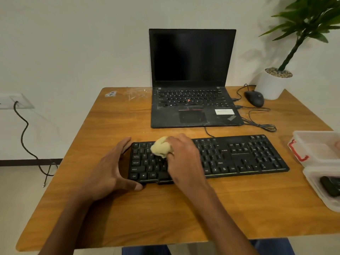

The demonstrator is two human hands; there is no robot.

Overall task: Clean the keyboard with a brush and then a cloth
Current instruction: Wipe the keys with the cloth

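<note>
**Cloth on the keys, left end braced**

The right hand (184,155) grips a bunched yellow cloth (161,149) on the keyboard (239,155), which lies across the table (165,208). The left hand (112,170) cups its left end, fingers straight. Bare wood spreads toward the near edge. At the right edge, two clear tubs (320,159); the nearer holds something dark.

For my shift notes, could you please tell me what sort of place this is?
Probably a small office or home desk: an open laptop with a mouse beside it, a keyboard on the wooden table, and a potted plant against a plain wall.
</note>
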